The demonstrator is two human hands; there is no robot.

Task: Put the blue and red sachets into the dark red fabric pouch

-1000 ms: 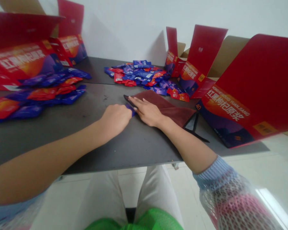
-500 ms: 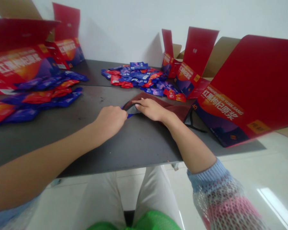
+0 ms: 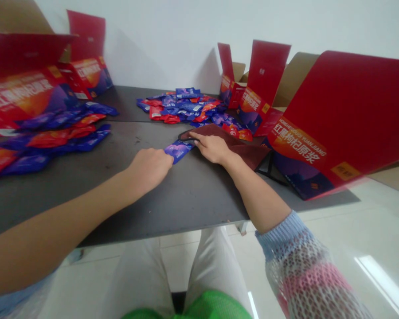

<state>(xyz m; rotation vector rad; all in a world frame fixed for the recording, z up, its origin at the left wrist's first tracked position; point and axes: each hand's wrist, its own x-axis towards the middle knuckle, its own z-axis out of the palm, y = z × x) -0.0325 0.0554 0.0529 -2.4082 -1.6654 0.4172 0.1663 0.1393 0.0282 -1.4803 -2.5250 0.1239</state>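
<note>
On the table, left hand grips a purple sachet.

Large red box just right of the right hand: white Chinese characters "红黑枸杞原浆" with small Latin line "HONGHEIGOUQI YUANJIANG" above them; small yellow label at its lower corner, not legible. Red box far left of the left hand: same white characters, blurred. Smaller box beyond the right hand carries a like white line, too small to read; print on the purple sachet between the hands is illegible.
</note>
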